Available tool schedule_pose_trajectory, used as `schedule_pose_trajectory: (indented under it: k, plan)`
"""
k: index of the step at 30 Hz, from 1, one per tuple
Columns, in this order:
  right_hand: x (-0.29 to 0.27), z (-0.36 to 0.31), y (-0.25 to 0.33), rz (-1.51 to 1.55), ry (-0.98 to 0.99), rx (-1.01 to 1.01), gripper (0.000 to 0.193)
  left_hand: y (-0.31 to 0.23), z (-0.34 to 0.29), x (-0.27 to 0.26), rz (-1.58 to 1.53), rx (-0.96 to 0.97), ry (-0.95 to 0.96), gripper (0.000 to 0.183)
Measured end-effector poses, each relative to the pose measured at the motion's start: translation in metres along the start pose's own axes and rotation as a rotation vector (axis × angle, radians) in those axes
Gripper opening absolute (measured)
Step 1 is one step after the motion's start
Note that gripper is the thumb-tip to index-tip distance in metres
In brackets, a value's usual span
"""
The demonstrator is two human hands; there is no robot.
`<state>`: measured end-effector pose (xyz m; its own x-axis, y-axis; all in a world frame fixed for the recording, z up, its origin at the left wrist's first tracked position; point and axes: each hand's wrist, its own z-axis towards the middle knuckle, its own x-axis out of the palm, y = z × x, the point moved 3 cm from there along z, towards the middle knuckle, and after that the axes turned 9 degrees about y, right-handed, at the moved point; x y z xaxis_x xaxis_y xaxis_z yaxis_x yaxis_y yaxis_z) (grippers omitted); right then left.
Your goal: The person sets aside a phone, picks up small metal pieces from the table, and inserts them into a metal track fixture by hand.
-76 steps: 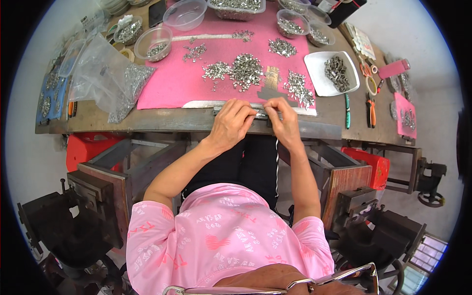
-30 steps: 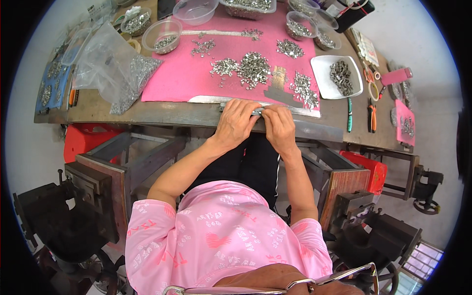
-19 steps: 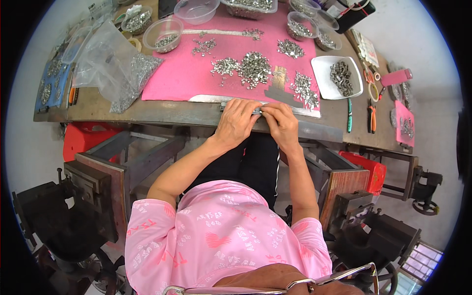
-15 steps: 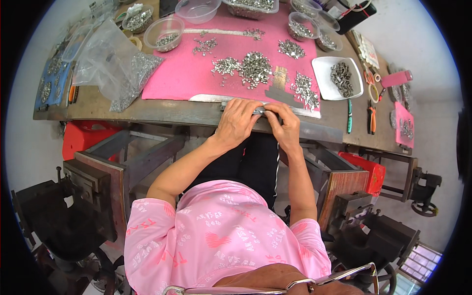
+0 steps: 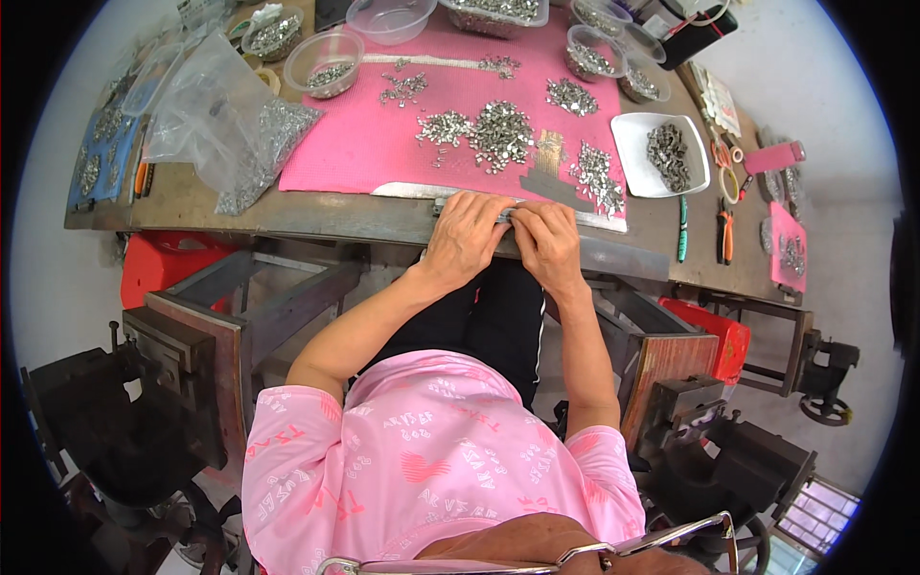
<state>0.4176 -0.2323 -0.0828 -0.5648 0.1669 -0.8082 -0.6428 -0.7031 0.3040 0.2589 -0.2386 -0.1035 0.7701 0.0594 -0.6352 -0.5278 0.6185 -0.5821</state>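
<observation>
At the front edge of the bench, my left hand [image 5: 467, 236] is closed on a narrow silvery metal strip [image 5: 505, 216], which shows between my hands. My right hand [image 5: 550, 243] is closed right beside it, thumb and fingers pinched together at the strip's right end. What the right fingertips hold is too small and covered to make out. Just beyond my hands lies a pink mat [image 5: 335, 158] bearing loose piles of small shiny metal pieces [image 5: 501, 134]. A flat grey strip [image 5: 556, 190] rests on it near my right hand.
A white tray [image 5: 623, 144] of metal parts stands on the right, near orange-handled pliers [image 5: 724, 230] and a green pen [image 5: 682, 230]. Clear plastic bowls [image 5: 326, 53] line the back. A plastic bag [image 5: 278, 134] of pieces lies left. Bench vises [image 5: 172, 364] flank me below.
My right fingers have drawn closer together and shifted slightly left at the strip's end. The left hand has stayed nearly in place.
</observation>
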Motion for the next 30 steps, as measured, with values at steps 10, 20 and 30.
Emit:
schedule_pose_trajectory:
  k: [10,20,30]
  plan:
    - [0.003,-0.004,-0.003,0.097,-0.008,0.149,0.018,0.002,0.000,-0.007,-0.058,-0.006,0.016,0.036]
    - [0.023,0.059,-0.013,0.125,0.074,0.011,0.016,0.084,0.029,-0.087,0.283,-0.157,-0.002,0.016]
    - [0.080,0.113,-0.012,-0.064,0.221,-0.168,0.010,0.085,0.014,-0.070,0.261,-0.135,0.073,0.011]
